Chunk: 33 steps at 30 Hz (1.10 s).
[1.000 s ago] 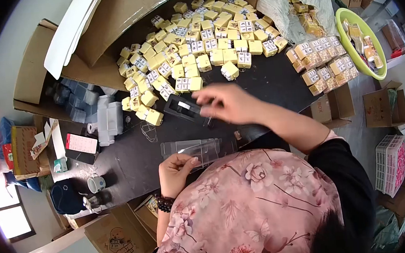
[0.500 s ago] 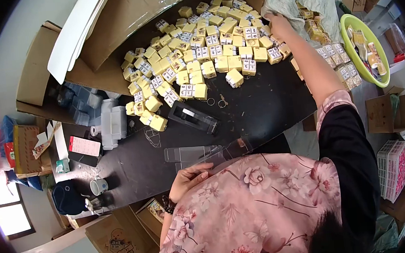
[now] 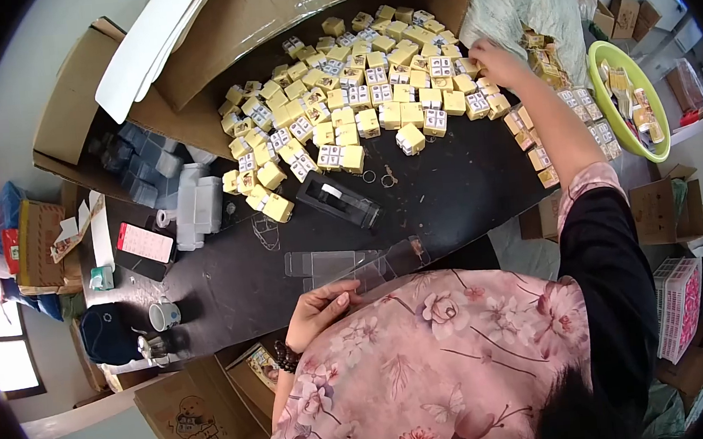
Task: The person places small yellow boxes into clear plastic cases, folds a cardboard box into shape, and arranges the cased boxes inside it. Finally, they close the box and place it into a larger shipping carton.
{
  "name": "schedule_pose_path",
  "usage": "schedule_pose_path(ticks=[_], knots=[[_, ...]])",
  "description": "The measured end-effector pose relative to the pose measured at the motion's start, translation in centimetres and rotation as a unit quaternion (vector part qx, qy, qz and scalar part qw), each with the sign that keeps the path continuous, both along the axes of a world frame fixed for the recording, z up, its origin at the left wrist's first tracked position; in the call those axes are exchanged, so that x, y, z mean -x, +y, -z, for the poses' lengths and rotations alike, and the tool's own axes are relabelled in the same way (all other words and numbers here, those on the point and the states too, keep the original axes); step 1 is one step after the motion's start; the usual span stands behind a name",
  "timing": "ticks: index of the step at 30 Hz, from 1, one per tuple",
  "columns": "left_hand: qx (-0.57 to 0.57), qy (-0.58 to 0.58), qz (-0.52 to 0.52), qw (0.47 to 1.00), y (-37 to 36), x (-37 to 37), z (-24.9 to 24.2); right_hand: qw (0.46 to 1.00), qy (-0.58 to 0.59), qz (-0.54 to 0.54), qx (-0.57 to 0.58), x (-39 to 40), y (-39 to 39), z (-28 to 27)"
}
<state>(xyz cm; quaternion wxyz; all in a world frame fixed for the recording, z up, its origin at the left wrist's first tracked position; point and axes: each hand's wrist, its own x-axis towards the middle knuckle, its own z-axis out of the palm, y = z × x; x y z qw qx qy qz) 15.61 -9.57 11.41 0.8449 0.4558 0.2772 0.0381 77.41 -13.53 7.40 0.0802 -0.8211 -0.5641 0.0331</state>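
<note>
My left hand (image 3: 319, 312) rests at the front edge of the dark table, fingers closed on the near side of a clear plastic box (image 3: 330, 261). This see-through box looks flattened, and part of it is hidden by my hand and the pink flowered garment. Stretched out to the far right, my right hand (image 3: 500, 64) is at the edge of a big pile of small yellow boxes (image 3: 388, 116), beside a pale plastic sack (image 3: 508, 5). Its fingers are bent downward, and whatever lies under them is hidden.
A black tape dispenser (image 3: 337, 200) lies before the pile, near metal rings (image 3: 387, 180). Leftward are clear plastic cases (image 3: 198, 204), a phone (image 3: 146, 242) and a mug (image 3: 164, 314). Wrapped box packs (image 3: 543, 161) and a green basket (image 3: 605, 105) stand at right. A large carton (image 3: 268, 26) backs the pile.
The view has shifted slightly. My right hand has moved a little nearer along the pile's right edge, away from the sack. The left hand stays at the clear plastic box.
</note>
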Motion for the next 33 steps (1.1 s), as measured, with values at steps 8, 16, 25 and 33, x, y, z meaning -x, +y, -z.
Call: schedule_pose_path(ticks=[8,16,25,33], knots=[[-0.022,0.002,0.000,1.000,-0.3,0.2,-0.4,0.997,0.015,0.053,-0.045,-1.1,0.1,2.2],[-0.089,-0.041,-0.123,0.988,-0.4,0.6,-1.4,0.985,-0.043,0.142,-0.094,0.4,1.1,0.5],[-0.224,-0.001,-0.143,0.964,0.5,-2.4,-3.1,0.814,0.546,-0.111,-0.164,29.2,-4.0,-8.6],[-0.273,0.015,-0.140,0.952,0.1,-3.0,-3.2,0.811,0.526,-0.148,-0.208,35.8,-4.6,-5.8]])
